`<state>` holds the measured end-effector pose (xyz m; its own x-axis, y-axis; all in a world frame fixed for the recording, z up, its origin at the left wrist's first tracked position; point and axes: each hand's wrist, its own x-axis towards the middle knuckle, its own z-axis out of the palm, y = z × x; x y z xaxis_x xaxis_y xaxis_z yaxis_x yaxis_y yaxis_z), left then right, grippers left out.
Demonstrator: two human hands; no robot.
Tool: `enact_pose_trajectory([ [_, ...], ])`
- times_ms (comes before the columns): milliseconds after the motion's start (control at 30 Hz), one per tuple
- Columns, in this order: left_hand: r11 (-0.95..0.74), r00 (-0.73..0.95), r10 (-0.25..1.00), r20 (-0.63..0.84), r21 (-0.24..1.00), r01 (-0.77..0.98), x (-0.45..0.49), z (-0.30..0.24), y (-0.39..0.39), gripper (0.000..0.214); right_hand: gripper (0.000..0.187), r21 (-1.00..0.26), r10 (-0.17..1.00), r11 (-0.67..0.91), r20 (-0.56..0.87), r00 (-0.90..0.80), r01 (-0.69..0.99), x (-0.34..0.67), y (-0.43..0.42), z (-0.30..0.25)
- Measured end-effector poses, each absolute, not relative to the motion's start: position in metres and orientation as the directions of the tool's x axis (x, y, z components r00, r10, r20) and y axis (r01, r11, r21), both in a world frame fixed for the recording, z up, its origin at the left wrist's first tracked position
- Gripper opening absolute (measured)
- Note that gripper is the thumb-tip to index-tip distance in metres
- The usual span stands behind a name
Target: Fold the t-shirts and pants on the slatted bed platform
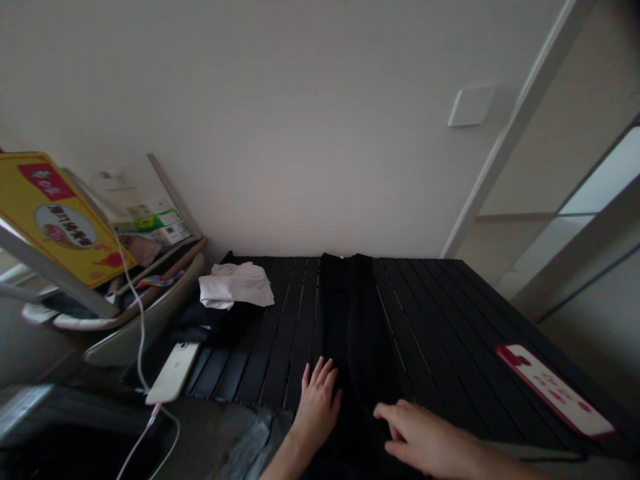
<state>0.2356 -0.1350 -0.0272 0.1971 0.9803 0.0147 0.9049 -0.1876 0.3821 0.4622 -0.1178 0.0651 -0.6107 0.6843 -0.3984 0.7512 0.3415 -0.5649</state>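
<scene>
A long black garment [350, 313] lies stretched along the middle of a black slatted table [450, 320], running from the wall toward me. My left hand [317, 403] rests flat on the garment's left edge near the front, fingers spread and open. My right hand [425, 440] hovers at the garment's right side near the front, fingers loosely curled with the index finger pointing left; nothing shows in it.
A folded white cloth [235, 285] lies at the table's back left. A white phone [173, 372] with a cable sits at the left edge. A yellow box [55, 213] and clutter stand further left. A red-and-white card [555, 389] lies at the right.
</scene>
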Motion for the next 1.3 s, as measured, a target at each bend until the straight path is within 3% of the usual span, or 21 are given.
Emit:
enact_pose_trajectory([
  [133, -0.216, 0.232, 0.972, 0.036, 0.520, 0.826, 0.239, -0.021, -0.145, 0.049, 0.043, -0.531, 0.718, 0.361, -0.367, -0.592, 0.767, 0.468, -0.113, 0.060],
  [267, -0.219, 0.296, 0.955, -0.015, 0.639, 0.737, 0.260, -0.018, -0.155, 0.067, 0.091, -0.396, 0.698, 0.405, -0.449, -0.558, 0.824, 0.481, -0.110, 0.035],
  [367, -0.137, 0.211, 0.977, -0.026, 0.681, 0.720, 0.283, -0.013, -0.158, 0.073, 0.119, -0.316, 0.671, 0.487, -0.461, -0.581, 0.814, 0.489, -0.120, 0.000],
  [433, -0.073, 0.113, 0.994, -0.013, 0.687, 0.723, 0.297, -0.010, -0.158, 0.073, 0.114, -0.293, 0.717, 0.527, -0.350, -0.603, 0.798, 0.494, -0.128, -0.025],
  [533, -0.030, 0.027, 1.000, 0.015, 0.681, 0.732, 0.310, -0.010, -0.156, 0.076, 0.086, -0.252, 0.785, 0.544, -0.183, -0.592, 0.800, 0.500, -0.135, -0.055],
  [633, -0.003, -0.014, 1.000, 0.017, 0.714, 0.700, 0.312, -0.013, -0.156, 0.079, 0.068, -0.236, 0.756, 0.616, -0.091, -0.648, 0.752, 0.505, -0.138, -0.063],
  [800, 0.023, -0.025, 1.000, -0.015, 0.923, 0.384, 0.304, -0.009, -0.162, 0.068, 0.055, -0.198, 0.639, 0.767, 0.148, -0.755, 0.610, 0.510, -0.150, -0.031],
  [867, 0.139, -0.079, 0.989, -0.126, 0.969, 0.203, 0.305, -0.002, -0.162, 0.061, 0.049, -0.208, 0.623, 0.782, 0.226, -0.749, 0.587, 0.510, -0.155, -0.016],
  [967, 0.389, -0.123, 0.913, -0.390, 0.921, -0.033, 0.312, 0.007, -0.160, 0.054, 0.056, -0.233, 0.664, 0.748, 0.259, -0.702, 0.622, 0.511, -0.157, -0.002],
  [1100, 0.559, -0.018, 0.813, -0.582, 0.788, -0.259, 0.321, 0.011, -0.159, 0.049, 0.083, -0.354, 0.752, 0.641, 0.115, -0.649, 0.681, 0.510, -0.159, -0.007],
  [1200, 0.591, 0.158, 0.796, -0.584, 0.692, -0.415, 0.328, 0.015, -0.158, 0.039, 0.100, -0.479, 0.796, 0.537, 0.014, -0.606, 0.694, 0.507, -0.162, -0.021],
  [1300, 0.521, 0.232, 0.850, -0.473, 0.689, -0.504, 0.336, 0.028, -0.154, 0.028, 0.097, -0.601, 0.870, 0.410, 0.032, -0.492, 0.686, 0.506, -0.162, -0.026],
])
